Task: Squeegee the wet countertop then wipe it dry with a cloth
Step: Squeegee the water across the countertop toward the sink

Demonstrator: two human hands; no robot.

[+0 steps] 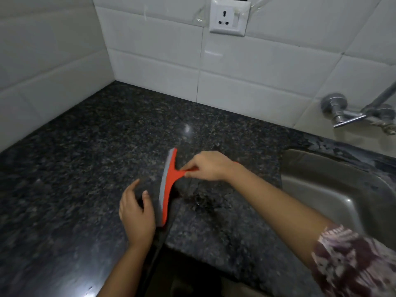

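Observation:
An orange squeegee [168, 185] with a grey rubber blade stands on edge on the dark speckled granite countertop [90, 151], its blade running from far to near. My right hand [209, 166] grips its orange handle from the right side. Just left of the blade's near end, my left hand [136, 211] hovers with fingers apart, holding nothing. A wet patch [201, 200] glistens on the counter to the right of the blade. No cloth is in view.
A steel sink [334, 189] is sunk into the counter at the right, with a wall tap [347, 114] above it. White tiled walls close the back and left; a socket [229, 18] sits high on the back wall. The counter's front edge has a gap [171, 264] below my hands.

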